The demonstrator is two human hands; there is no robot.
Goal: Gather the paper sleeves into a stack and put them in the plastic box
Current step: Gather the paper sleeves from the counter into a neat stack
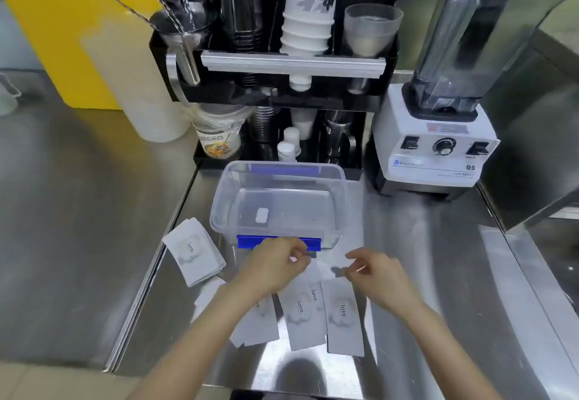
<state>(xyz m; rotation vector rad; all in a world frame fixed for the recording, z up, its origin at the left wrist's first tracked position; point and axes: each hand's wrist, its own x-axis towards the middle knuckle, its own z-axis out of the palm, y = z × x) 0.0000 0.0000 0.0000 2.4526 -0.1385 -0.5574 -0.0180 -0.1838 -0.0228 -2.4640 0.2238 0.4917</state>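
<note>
**Sleeves still scattered, box still bare of them**

I read the job as barely begun. The steel counter (pixel 94 211) fills most of the frame, and the clear plastic box (pixel 219 211) sits open at its centre with a blue clip on its near rim. I see no sleeve inside, only a small pale patch on the floor of the box that I cannot identify.

The paper sleeves are in two groups. A small fanned pile (pixel 194 254) lies at centre left, just beside the box's near-left corner. The loose sleeves (pixel 343 321) lie spread in the lower centre, overlapping at their edges, some under my forearms. None is squared into one stack yet, so gathering, aligning and loading all remain, as I judge it.

My left hand (pixel 275 266) hovers just in front of the blue clip, thumb and forefinger pinched close together on something small and pale; I cannot tell whether it is a sleeve's top edge. My right hand (pixel 380 277) is near it, fingers curled with the tips close together at the top end of a sleeve, though blur hides whether they grip it.

Around this, the blender (pixel 435 149) stands at upper right and the black cup rack (pixel 282 64) behind the box, both well clear of the sleeves. Nothing blocks the box's opening.
</note>
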